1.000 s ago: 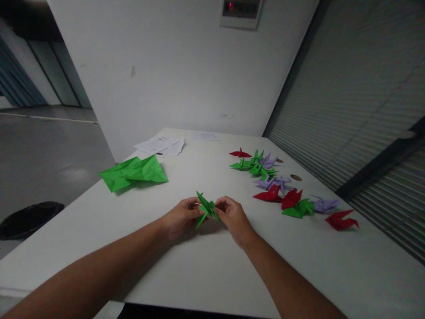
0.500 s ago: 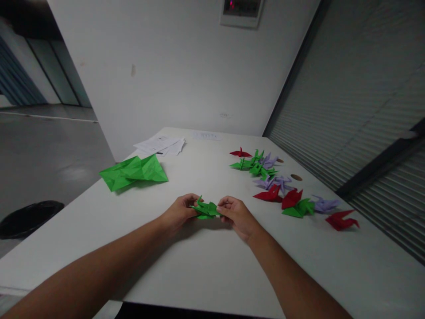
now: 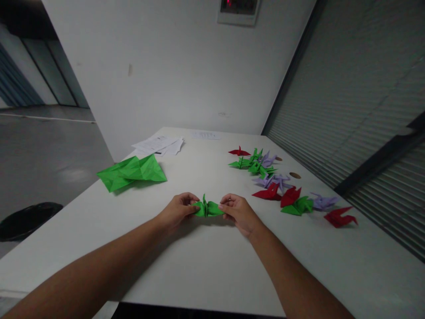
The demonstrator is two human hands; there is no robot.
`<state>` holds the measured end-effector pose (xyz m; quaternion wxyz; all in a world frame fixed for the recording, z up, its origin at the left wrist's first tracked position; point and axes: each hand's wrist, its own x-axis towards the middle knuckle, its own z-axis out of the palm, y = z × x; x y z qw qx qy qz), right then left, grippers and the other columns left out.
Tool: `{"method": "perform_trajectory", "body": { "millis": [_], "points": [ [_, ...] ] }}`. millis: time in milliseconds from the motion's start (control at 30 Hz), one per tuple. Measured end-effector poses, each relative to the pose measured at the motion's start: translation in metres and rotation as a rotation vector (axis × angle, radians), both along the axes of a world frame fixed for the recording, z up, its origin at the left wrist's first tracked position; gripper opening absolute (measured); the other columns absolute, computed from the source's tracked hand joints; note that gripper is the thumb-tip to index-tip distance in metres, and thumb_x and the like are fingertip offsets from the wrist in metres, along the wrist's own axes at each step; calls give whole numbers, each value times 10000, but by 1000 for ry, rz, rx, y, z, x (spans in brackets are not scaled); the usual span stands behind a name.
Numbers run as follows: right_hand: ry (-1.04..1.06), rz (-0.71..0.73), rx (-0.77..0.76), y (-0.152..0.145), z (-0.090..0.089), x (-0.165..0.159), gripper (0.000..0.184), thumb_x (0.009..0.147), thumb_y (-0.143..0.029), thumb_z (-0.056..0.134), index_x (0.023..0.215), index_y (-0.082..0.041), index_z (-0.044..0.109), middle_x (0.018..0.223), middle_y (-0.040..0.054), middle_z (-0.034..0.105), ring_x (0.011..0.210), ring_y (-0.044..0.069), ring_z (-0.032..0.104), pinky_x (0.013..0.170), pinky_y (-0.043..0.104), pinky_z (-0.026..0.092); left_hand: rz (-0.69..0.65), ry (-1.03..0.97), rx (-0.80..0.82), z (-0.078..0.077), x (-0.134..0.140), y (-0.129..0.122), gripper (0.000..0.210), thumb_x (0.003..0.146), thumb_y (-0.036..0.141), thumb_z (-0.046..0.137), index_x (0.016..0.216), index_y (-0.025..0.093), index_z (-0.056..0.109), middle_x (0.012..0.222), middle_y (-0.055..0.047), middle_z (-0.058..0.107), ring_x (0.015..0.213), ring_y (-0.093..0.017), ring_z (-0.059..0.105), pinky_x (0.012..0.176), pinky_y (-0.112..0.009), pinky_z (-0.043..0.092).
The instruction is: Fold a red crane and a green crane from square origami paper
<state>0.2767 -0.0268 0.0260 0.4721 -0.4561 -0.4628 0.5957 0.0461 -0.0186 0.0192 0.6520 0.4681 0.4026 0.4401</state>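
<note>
Between my hands is a green origami crane [image 3: 206,209], its wings spread to both sides and a narrow point standing up in the middle. My left hand [image 3: 177,210] pinches the left wing between thumb and fingers. The right wing is pinched the same way by my right hand [image 3: 237,212]. Both hands stay low over the white table [image 3: 199,261], and the fingertips partly cover the wing ends.
Creased green paper sheets [image 3: 133,173] lie at the left, with printed papers [image 3: 159,144] behind them. Several folded cranes in red, green and purple run along the right side, a red crane [image 3: 340,217] nearest. A black bin [image 3: 28,219] stands left of the table.
The green crane has turned in my hands. Its wings now stretch left and right, with the upright point in the middle instead of toward the left.
</note>
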Motion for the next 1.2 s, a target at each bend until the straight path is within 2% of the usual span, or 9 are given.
{"method": "perform_trajectory", "body": {
  "millis": [267,400,567,733,967,1200],
  "points": [
    [-176,-57,-73,8,-9,7,332,581,-298,867,769,-172,625,608,-37,638,510,106,620,475,192,474,41,215,91,-16,-8,11,351,612,293,858,862,160,651,668,34,619,547,-96,550,528,-215,413],
    [-271,-46,-65,11,-14,9,253,625,-249,818,740,-176,605,557,-41,612,458,109,588,410,184,420,45,345,165,-24,-11,19,320,602,322,827,815,163,648,652,24,624,551,-110,553,527,-224,397],
    [-378,-41,-42,11,-15,13,189,672,-248,763,756,-183,607,504,-47,585,409,97,533,348,162,302,28,569,291,-18,-15,18,179,651,292,733,771,179,662,656,5,654,594,-147,582,553,-245,407],
    [-405,-65,-25,11,-14,14,163,665,-229,746,741,-185,609,528,-49,585,432,102,550,345,157,293,9,800,435,-8,-19,13,73,709,236,663,748,185,698,679,-14,691,633,-167,601,575,-256,386],
    [-432,-69,-7,10,-11,14,175,661,-240,757,732,-187,606,545,-46,585,438,104,557,342,155,285,-23,885,476,-7,-21,14,99,716,188,641,774,184,722,704,-21,708,652,-178,619,585,-263,374],
    [-490,-95,21,13,-13,15,192,707,-336,721,762,-200,596,507,-49,565,379,106,494,340,181,242,-6,884,478,-8,-20,13,97,757,233,634,771,191,720,712,-31,709,656,-188,627,599,-275,387]
  ]
}}
